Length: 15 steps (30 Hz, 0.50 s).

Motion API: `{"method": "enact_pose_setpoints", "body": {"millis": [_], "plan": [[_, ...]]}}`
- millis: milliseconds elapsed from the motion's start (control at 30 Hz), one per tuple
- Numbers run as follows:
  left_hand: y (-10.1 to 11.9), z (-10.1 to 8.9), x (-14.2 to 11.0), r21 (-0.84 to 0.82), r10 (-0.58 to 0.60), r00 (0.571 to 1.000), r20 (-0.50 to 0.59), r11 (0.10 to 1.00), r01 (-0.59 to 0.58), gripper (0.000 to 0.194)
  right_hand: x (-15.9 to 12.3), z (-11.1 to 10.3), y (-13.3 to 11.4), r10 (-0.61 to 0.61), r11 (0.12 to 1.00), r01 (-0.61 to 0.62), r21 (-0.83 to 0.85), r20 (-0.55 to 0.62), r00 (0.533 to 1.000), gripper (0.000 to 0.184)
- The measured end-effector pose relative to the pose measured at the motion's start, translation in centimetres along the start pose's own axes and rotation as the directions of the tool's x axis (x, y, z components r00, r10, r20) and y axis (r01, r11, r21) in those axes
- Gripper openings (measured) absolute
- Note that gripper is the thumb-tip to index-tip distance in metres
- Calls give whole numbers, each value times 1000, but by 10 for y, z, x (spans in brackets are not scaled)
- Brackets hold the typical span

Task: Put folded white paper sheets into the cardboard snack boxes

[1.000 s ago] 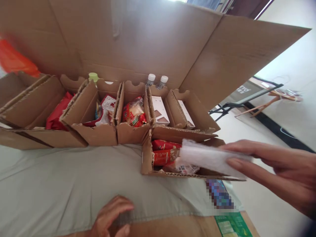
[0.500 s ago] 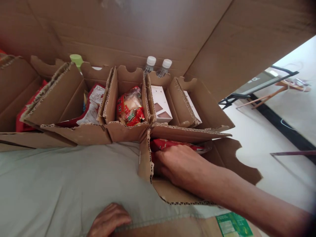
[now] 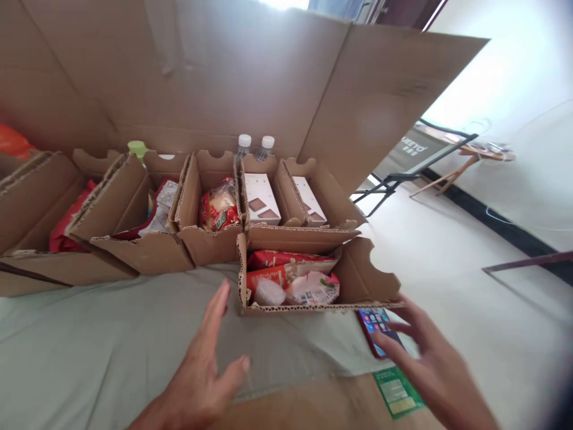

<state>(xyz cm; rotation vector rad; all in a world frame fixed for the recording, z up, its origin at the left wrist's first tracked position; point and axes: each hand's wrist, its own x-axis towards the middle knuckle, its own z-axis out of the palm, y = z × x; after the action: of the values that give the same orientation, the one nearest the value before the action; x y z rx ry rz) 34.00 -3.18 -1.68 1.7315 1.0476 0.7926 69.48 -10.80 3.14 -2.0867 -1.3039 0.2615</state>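
Observation:
A cardboard box (image 3: 308, 307) lies in front of the row. Inside it are a red packet (image 3: 282, 258), an orange-red packet (image 3: 271, 276), a white-and-pink packet (image 3: 316, 289) and a whitish rounded item (image 3: 269, 292). Fingers spread and holding nothing, my left hand (image 3: 203, 364) hovers by the box's left front corner, apart from it. My right hand (image 3: 423, 352) has its fingers apart at the box's right end, in front of a lit phone (image 3: 375, 328). Whether its fingertips touch the box I cannot tell.
Several cardboard boxes (image 3: 143, 257) stand in a row behind, holding red snack bags (image 3: 219, 206) and white cartons (image 3: 262, 200). Two white-capped bottles (image 3: 244, 143) show behind them, before a tall cardboard panel (image 3: 250, 77). A green packet (image 3: 397, 391) lies near the front edge.
My right hand has come out of the front box and moved to its right end, uncovering the contents and phone. My left hand has risen toward the box, fingers spread. The view has shifted.

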Motion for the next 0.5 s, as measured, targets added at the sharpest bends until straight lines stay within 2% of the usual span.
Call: {"method": "enact_pose_setpoints", "body": {"millis": [67, 133, 167, 233, 333, 400, 500], "plan": [[9, 21, 24, -73, 13, 1000, -1, 997, -13, 95, 7, 25, -8, -14, 986, -1, 165, 86, 996, 67], [14, 38, 34, -116, 31, 999, -13, 993, -33, 97, 9, 41, -15, -57, 962, 29, 271, 96, 994, 59], [14, 43, 31, -121, 36, 999, -24, 992, -38, 97, 6, 44, -18, -69, 958, 48, 283, 65, 996, 55], [7, 45, 9, -99, 30, 998, -48, 995, -34, 93, -9, 45, -23, -84, 969, 87, 231, -23, 996, 47], [-9, 25, -42, -55, -91, 988, -125, 995, 85, 76, -39, 43, -42, -164, 976, 179, 124, -125, 979, 35], [-8, -1, -65, -67, -177, 964, -201, 984, 166, 71, -47, 44, -69, -232, 958, 247, 147, -111, 966, 32], [15, -31, -60, -54, -109, 956, -273, 994, 98, 79, -36, 44, -108, -291, 922, 302, 243, -83, 953, 31]]}}
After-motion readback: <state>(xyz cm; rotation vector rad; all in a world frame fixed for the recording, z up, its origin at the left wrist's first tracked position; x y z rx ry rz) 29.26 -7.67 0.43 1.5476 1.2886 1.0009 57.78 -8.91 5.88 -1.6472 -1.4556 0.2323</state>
